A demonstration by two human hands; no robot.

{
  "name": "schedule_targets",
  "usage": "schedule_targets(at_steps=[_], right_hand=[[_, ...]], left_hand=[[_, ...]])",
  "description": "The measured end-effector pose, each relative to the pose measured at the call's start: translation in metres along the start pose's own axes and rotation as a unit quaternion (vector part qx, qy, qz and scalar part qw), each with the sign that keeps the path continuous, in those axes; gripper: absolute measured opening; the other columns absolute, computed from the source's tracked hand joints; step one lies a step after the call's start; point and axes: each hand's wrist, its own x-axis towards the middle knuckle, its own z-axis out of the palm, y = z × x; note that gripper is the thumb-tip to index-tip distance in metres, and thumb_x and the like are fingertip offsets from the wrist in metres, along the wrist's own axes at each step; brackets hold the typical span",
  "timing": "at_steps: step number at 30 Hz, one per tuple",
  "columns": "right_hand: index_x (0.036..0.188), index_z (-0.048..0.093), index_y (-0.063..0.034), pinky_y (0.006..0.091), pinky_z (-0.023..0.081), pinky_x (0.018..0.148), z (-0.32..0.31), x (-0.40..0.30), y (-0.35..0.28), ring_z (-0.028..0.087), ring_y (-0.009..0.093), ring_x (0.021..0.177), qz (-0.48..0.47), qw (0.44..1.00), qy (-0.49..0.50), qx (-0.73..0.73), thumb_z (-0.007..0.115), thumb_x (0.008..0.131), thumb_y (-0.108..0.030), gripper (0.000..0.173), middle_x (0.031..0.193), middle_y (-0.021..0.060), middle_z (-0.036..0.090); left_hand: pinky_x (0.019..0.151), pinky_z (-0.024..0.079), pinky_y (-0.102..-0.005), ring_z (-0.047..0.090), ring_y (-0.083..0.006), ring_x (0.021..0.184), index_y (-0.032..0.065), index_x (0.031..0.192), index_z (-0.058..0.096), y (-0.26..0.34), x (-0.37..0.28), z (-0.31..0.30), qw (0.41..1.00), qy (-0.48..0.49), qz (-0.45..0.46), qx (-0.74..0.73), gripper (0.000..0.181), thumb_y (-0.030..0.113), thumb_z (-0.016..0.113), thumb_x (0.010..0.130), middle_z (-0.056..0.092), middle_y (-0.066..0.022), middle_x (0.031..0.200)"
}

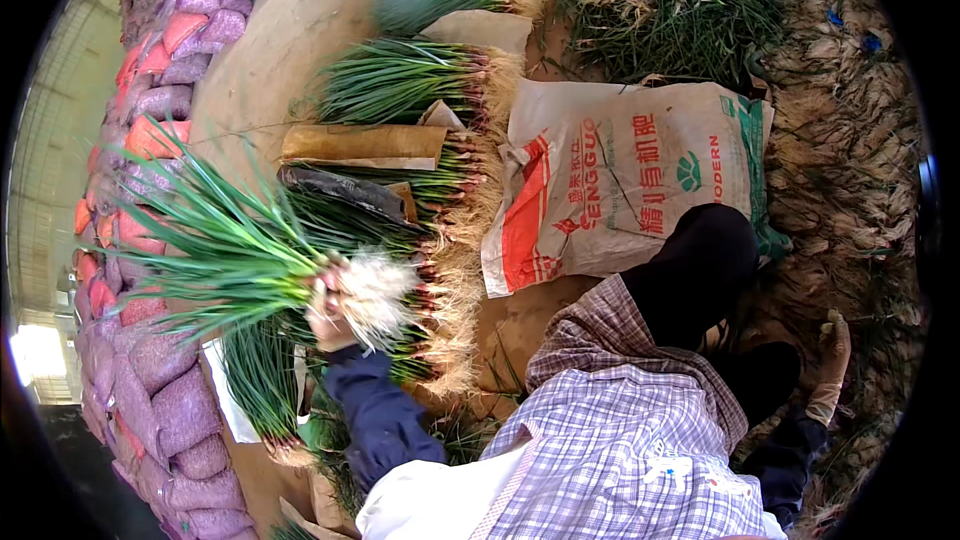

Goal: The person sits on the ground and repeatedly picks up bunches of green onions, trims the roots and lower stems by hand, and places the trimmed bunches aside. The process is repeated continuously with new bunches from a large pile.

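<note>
My left hand (328,319) grips a bunch of green onions (247,262) near its root end. The long green leaves fan out to the left, and the pale, stringy roots (379,292) point right, slightly blurred. Below and beyond it lies a row of more green onions (450,184), their roots lined up on the right. Out at the right, my right hand (832,356) wears a pale glove and hangs over a heap of withered, root-like plant waste (832,187). Something small and pale shows at its fingertips, but whether the hand holds it is unclear.
A printed woven sack (630,172) lies ahead of my knees. Past it rises a pile of loose green stalks (675,15). Purple and red mesh sacks (180,412) are stacked along the left. Brown sheet material (364,144) covers part of the onion row.
</note>
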Motion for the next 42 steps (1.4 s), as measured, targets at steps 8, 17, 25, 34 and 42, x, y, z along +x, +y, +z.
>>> schedule_targets(at_steps=[8, 17, 25, 34, 42], right_hand=[[0.115, 0.058, -0.0056, 0.0268, 0.042, 0.079, 0.036, -0.023, -0.025, 0.055, 0.010, 0.091, -0.022, 0.994, -0.021, -0.104, 0.051, 0.092, -0.027, 0.033, 0.107, -0.0004, 0.059], [0.113, 0.060, -0.0047, 0.0330, 0.046, 0.075, 0.035, -0.020, -0.034, 0.057, 0.015, 0.083, -0.025, 0.993, 0.011, -0.119, 0.052, 0.092, -0.030, 0.034, 0.094, 0.0050, 0.062], [0.122, 0.055, -0.0075, 0.0304, 0.045, 0.079, 0.003, -0.013, -0.030, 0.056, 0.015, 0.098, -0.034, 0.984, 0.074, -0.157, 0.051, 0.092, -0.030, 0.038, 0.119, 0.0041, 0.057], [0.128, 0.050, -0.0082, 0.0330, 0.043, 0.087, -0.047, 0.001, -0.016, 0.052, 0.017, 0.108, 0.013, 0.993, 0.014, -0.115, 0.049, 0.093, -0.032, 0.042, 0.128, 0.0047, 0.051], [0.121, 0.053, -0.0038, 0.0348, 0.040, 0.092, -0.028, -0.041, -0.045, 0.049, 0.021, 0.112, -0.006, 0.973, 0.020, -0.230, 0.049, 0.090, -0.035, 0.045, 0.124, 0.0071, 0.052]], left_hand=[[0.057, 0.043, -0.0284, 0.050, -0.0126, 0.064, 0.0089, 0.080, 0.056, -0.176, -0.078, -0.156, 0.883, 0.367, -0.279, -0.090, 0.009, 0.015, 0.062, 0.084, 0.055, -0.0018, 0.073], [0.047, 0.031, -0.0358, 0.035, -0.0159, 0.046, 0.0031, 0.084, 0.055, -0.193, -0.091, -0.182, 0.801, 0.443, -0.330, 0.232, 0.006, 0.009, 0.055, 0.083, 0.048, -0.0054, 0.058], [0.058, 0.045, -0.0288, 0.052, -0.0191, 0.059, 0.0008, 0.121, 0.048, -0.205, -0.131, -0.260, 0.774, 0.452, -0.262, 0.359, 0.036, 0.006, 0.049, 0.085, 0.056, -0.0109, 0.073], [0.059, 0.046, -0.0280, 0.053, -0.0175, 0.061, 0.0007, 0.115, 0.051, -0.199, -0.157, -0.233, 0.706, 0.449, -0.321, 0.444, 0.030, 0.009, 0.048, 0.086, 0.057, -0.0100, 0.075], [0.060, 0.047, -0.0272, 0.054, -0.0160, 0.063, 0.0006, 0.110, 0.054, -0.185, -0.126, -0.195, 0.714, 0.350, -0.273, 0.542, 0.025, 0.011, 0.048, 0.087, 0.058, -0.0091, 0.076]])
